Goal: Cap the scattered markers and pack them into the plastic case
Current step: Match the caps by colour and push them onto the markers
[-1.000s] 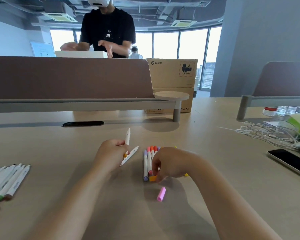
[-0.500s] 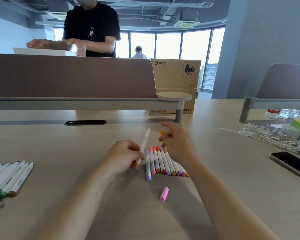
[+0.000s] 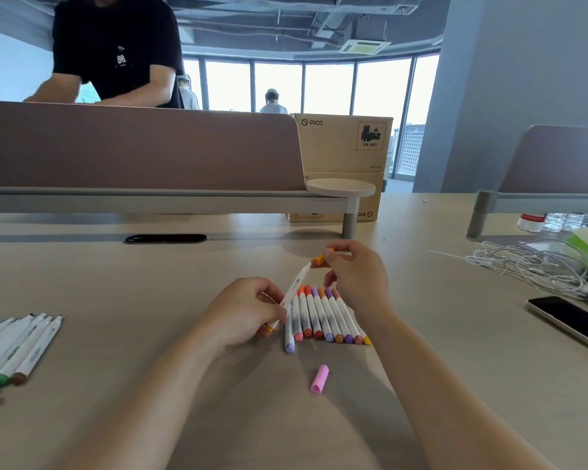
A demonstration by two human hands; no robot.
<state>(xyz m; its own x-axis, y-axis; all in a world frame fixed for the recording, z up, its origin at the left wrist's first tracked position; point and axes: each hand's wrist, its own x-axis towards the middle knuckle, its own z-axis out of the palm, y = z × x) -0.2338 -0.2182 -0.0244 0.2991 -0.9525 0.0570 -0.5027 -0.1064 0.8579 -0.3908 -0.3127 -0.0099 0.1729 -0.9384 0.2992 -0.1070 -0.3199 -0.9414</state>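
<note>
My left hand (image 3: 248, 310) grips a white marker (image 3: 294, 289) by its lower half, tilted up to the right. At the marker's upper tip, my right hand (image 3: 355, 276) pinches an orange cap (image 3: 319, 258). Beneath both hands lies a row of several capped markers (image 3: 323, 315) with red, orange and purple caps, side by side on the table. A loose pink cap (image 3: 319, 378) lies in front of that row. Another group of several markers (image 3: 17, 347) with green and brown ends lies at the left edge. No plastic case is in view.
A phone (image 3: 571, 322) lies at the right edge, with a tangle of white cables (image 3: 530, 262) behind it. A desk divider (image 3: 140, 154) and cardboard boxes (image 3: 343, 147) stand at the back. A person in a black shirt stands beyond the divider.
My right hand picked up the orange cap from beside the row and brought it up to the tip of the marker in my left hand. The head camera tilted down slightly.
</note>
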